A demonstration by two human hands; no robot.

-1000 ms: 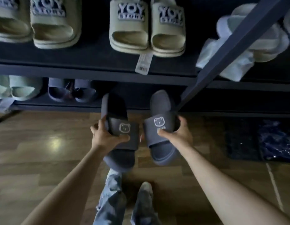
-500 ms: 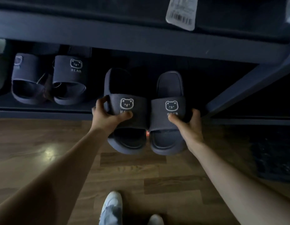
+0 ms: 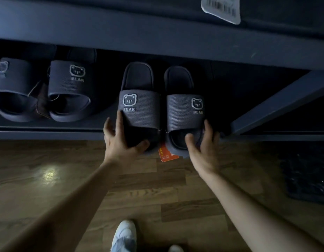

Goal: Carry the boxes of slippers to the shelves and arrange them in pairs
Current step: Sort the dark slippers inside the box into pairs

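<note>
Gripping the left bear slipper (image 3: pixel 140 108) by the toe with left hand (image 3: pixel 121 144), the right bear slipper (image 3: pixel 183 113) with right hand (image 3: pixel 203 150), on bottom shelf (image 3: pixel 48 132).

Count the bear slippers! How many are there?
4. The leftmost slipper and second slipper sit on the shelf; the left hand holds the third slipper, the right hand the fourth slipper. More may be hidden.

We are reading "BEAR" beneath a bear face on three straps: the shelved slipper (image 3: pixel 68 88) far out at ten o'clock, the left slipper (image 3: pixel 139 110) close in at ten, the right slipper (image 3: pixel 184 113) at two. The barcode tag (image 3: pixel 221 8) at one o'clock and the orange tag (image 3: pixel 167 155) at six are showing nothing legible.
</note>
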